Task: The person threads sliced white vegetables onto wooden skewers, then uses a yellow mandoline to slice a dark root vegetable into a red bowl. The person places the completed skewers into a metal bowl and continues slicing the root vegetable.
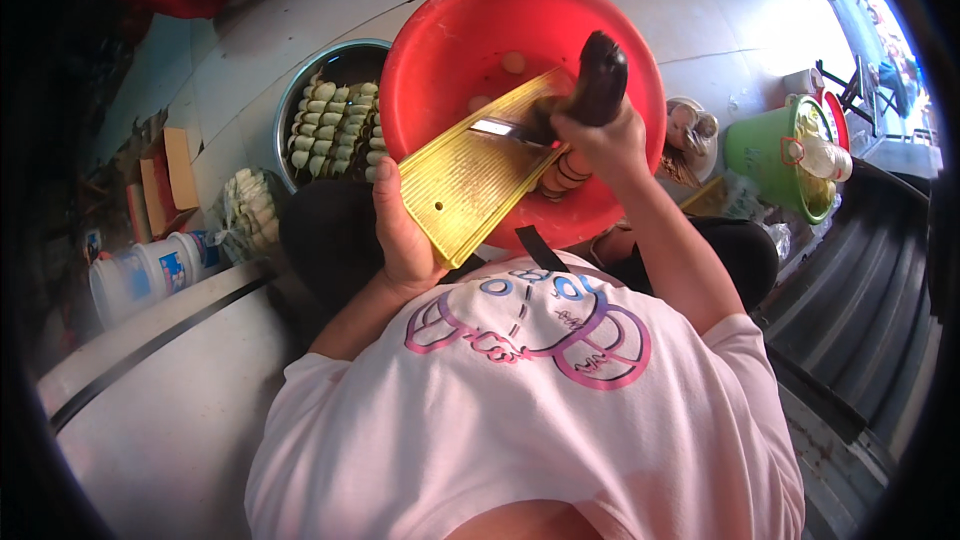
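My left hand point(405, 240) grips the near end of a yellow mandoline slicer point(472, 195), which slants up and away over a red plastic basin point(450, 22). A metal blade point(491, 128) crosses the slicer's ribbed face. In my right hand point(611, 142) is a dark purple eggplant point(600, 82), held over the slicer's far half near the blade. The hand hides part of where the eggplant meets the board. Round pale slices point(513, 62) lie in the basin. More slices with dark rims point(568, 172) are heaped below the slicer's right edge.
A metal basin point(291, 82) with skewered slices point(330, 127) stands left of the red one. Nearby are a plastic bag point(251, 206), white buckets point(142, 274) and a cardboard box point(169, 180). To the right stand a pale tub point(694, 135) and a green bucket point(761, 146).
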Tool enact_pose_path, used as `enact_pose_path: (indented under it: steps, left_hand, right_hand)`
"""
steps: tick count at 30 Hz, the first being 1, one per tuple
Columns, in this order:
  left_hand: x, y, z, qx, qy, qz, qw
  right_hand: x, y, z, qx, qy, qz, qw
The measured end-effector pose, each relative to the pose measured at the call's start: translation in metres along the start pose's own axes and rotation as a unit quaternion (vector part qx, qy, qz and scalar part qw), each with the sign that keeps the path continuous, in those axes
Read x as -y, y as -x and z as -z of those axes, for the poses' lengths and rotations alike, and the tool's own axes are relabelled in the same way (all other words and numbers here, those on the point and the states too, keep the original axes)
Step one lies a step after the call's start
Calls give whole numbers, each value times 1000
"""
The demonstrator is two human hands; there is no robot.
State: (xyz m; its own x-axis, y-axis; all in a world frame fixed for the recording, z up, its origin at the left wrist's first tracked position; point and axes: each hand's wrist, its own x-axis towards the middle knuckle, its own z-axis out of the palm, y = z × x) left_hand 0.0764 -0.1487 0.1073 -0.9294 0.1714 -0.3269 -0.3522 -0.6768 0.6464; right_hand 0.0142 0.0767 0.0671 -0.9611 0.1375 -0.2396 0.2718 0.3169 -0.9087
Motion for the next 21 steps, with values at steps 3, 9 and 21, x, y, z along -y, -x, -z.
enact_pose_path:
  steps: [3,9,21]
  left_hand:
    - [1,-2,0,-9,13,0,1000]
    - [0,1,3,20,18,24,999]
    - [1,3,4,15,29,21,999]
  right_hand:
    - [17,10,-3,41,-95,53,993]
    - [18,41,-19,58,-90,198,974]
    - [21,37,-23,62,-43,225,971]
